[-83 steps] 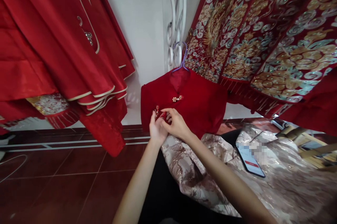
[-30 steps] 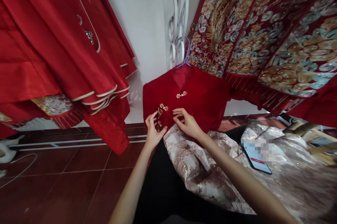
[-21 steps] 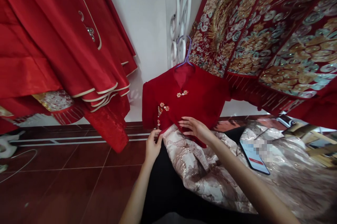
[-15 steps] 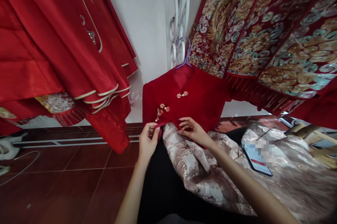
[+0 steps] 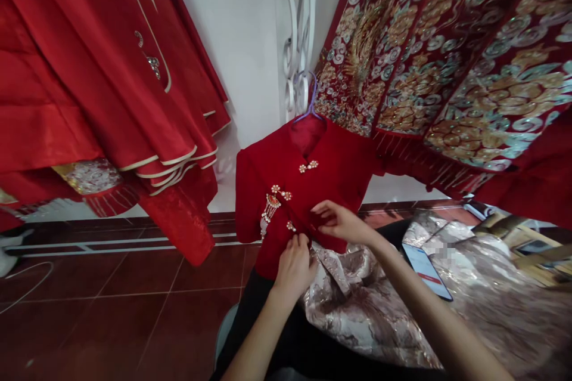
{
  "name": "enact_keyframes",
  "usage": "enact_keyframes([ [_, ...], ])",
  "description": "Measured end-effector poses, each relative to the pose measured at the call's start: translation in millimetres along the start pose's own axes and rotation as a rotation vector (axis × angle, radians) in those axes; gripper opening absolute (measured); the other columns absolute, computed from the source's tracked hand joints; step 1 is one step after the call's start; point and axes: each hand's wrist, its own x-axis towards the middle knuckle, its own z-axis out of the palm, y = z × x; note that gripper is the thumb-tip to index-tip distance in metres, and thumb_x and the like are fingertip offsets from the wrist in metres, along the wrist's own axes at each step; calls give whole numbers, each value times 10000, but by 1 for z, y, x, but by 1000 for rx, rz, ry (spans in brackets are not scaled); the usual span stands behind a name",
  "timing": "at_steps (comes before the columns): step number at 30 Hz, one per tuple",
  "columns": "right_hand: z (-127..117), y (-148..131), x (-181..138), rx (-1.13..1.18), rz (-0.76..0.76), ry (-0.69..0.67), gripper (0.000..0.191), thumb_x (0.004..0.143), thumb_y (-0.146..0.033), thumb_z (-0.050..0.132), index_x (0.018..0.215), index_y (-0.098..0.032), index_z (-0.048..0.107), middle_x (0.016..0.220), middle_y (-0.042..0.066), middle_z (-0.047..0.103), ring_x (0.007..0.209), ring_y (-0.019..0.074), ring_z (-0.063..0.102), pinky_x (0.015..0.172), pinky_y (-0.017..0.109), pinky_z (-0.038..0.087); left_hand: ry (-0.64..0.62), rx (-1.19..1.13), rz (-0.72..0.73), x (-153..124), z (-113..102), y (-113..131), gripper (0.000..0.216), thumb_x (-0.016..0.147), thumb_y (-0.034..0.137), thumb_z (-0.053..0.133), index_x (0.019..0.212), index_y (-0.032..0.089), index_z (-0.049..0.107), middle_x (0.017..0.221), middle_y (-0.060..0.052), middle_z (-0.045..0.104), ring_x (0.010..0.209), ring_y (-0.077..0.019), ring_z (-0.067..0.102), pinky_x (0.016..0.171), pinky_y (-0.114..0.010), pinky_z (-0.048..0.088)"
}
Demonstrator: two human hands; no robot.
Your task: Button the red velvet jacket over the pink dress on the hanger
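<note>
A red jacket [image 5: 330,187] hangs in front of me on a purple hanger [image 5: 311,101], with jewelled flower clasps [image 5: 308,166] at its neck and chest. A beaded tassel ornament [image 5: 270,211] hangs at the left of its front. My left hand [image 5: 292,268] has its fingertips closed on the jacket's lower front, just below a small flower clasp [image 5: 291,226]; the thumb is hidden. Slightly higher and to the right, my right hand [image 5: 342,223] is at the jacket's front, fingers bent and apart, with no thing visible between them.
Shiny patterned pink-beige fabric [image 5: 357,303] lies below the hands, and a phone [image 5: 428,272] rests on it. Red satin garments [image 5: 147,101] hang at left, an embroidered red garment [image 5: 402,71] at right. White scrolled metalwork [image 5: 301,23] stands behind the hanger.
My left hand has left the lifted red edge and moved right onto the jacket's lower front. The front now hangs down, showing the whole tassel and a lower clasp. The right hand has shifted slightly right.
</note>
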Motion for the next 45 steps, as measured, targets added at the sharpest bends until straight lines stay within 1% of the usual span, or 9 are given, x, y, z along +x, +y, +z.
enact_keyframes([
  [4,26,26,4,-124,-41,-24,267,651,-174,669,886,-178,542,791,1,602,681,115,573,635,253,487,-15,-3,25,-5,3,-9,268,766,195,513,1032,170,518,997,-139,574,996,-283,545,857,-395,438],
  [8,12,20,4,-76,26,-89,213,635,-138,644,802,-181,520,672,-40,559,612,99,540,591,225,442,29,-152,31,-5,5,-21,226,798,230,514,1018,191,544,991,-100,579,940,-243,572,823,-372,461],
  [13,-15,-11,-6,63,119,-242,215,642,-172,669,834,-167,571,694,-23,592,622,101,554,606,230,445,327,-462,-98,-2,16,-27,113,867,235,448,950,204,518,932,-64,594,751,-160,600,659,-286,484],
  [17,3,-22,-11,-35,31,-203,204,630,-151,675,799,-182,566,676,-29,601,617,102,554,577,213,433,533,-535,-129,0,20,-29,209,875,215,447,1083,214,454,1061,-96,587,857,-169,622,727,-295,497],
  [20,25,-16,-8,-60,-38,-128,193,669,-189,678,829,-185,570,685,-23,606,624,107,566,568,210,441,543,-512,-146,1,16,-34,242,868,260,493,1103,223,452,1004,-67,621,730,-141,631,672,-272,494],
  [25,41,-4,0,-73,-27,-58,162,743,-280,671,856,-172,628,734,11,636,668,118,605,614,217,483,561,-221,-137,5,4,-47,211,827,287,565,1026,219,550,623,47,554,554,-117,565,595,-231,439],
  [32,39,5,2,-109,-72,-28,161,785,-287,641,905,-182,662,802,33,661,696,128,623,647,237,512,639,-203,-70,16,-5,-53,209,845,216,525,1050,185,543,959,-37,532,558,-63,522,591,-216,442],
  [40,45,12,2,-73,-65,10,158,805,-262,622,940,-196,672,845,28,667,732,124,635,669,232,520,591,-213,-66,22,-3,-58,149,872,294,542,942,182,612,895,-39,627,615,-95,563,657,-244,462],
  [45,53,14,2,-44,-84,105,165,824,-254,605,964,-199,674,858,25,662,762,118,635,657,211,517,556,-513,-169,20,-7,-49,174,825,316,599,943,189,611,922,-52,682,781,-142,648,564,-201,482],
])
